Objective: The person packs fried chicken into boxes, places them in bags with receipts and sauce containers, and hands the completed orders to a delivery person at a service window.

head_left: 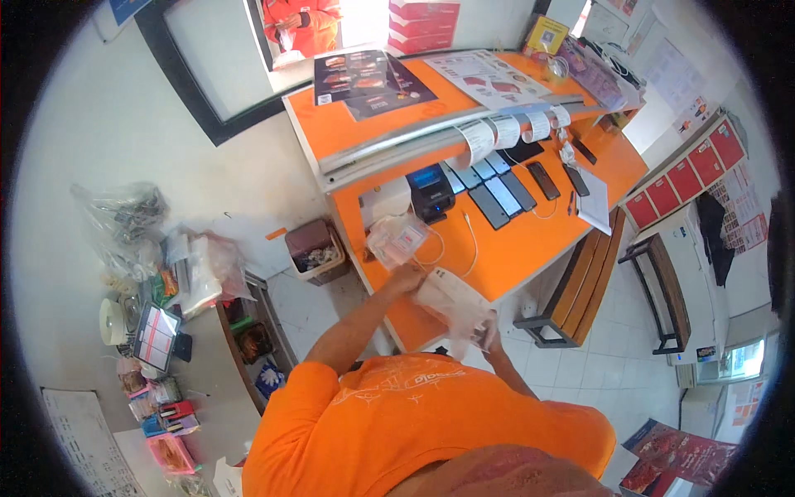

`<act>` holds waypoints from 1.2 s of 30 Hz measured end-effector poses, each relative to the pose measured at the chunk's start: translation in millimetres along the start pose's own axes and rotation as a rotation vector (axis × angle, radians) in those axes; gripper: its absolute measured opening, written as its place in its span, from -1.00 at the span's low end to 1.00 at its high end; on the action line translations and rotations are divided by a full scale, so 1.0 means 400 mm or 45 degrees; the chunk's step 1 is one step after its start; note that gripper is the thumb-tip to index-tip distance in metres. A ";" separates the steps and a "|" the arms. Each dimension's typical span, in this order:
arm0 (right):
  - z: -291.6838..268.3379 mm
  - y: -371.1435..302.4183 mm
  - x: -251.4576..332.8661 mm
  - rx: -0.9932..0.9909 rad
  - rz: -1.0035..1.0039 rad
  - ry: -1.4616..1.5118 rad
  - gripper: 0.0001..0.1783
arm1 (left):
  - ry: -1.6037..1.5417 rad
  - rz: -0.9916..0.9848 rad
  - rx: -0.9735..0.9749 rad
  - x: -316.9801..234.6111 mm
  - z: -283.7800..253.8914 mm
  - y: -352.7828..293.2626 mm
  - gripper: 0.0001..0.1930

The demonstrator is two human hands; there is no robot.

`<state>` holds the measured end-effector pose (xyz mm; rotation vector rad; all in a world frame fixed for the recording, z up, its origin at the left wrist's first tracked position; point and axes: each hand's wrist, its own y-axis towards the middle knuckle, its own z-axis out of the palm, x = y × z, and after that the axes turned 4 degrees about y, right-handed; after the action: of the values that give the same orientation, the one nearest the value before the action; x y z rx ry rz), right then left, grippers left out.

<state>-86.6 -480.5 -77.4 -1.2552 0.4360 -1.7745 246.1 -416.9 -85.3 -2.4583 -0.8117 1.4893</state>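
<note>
A thin whitish plastic bag stretches between my two hands over the near corner of the orange counter. My left hand has its fingers closed at the bag's upper left end. At the lower right end, my right hand grips the bag, its fingers partly covered by the film. Just beyond my left hand lies another clear bag with a pale printed sheet in or on it. What is inside the held bag, if anything, I cannot make out.
A black receipt printer stands on the orange counter, beside several phones and a white cable. Paper slips hang from the raised shelf. A bin is left, a wooden bench right. A person in orange is beyond the window.
</note>
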 end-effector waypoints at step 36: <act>1.455 0.380 0.873 0.443 -1.151 -1.747 -0.44 | 1.215 0.157 -0.407 -0.338 -1.302 0.172 -0.50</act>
<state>466.4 -731.7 261.4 -2.1732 -1.3098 -1.0529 669.8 -471.1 249.4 -2.9861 -0.7032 0.0704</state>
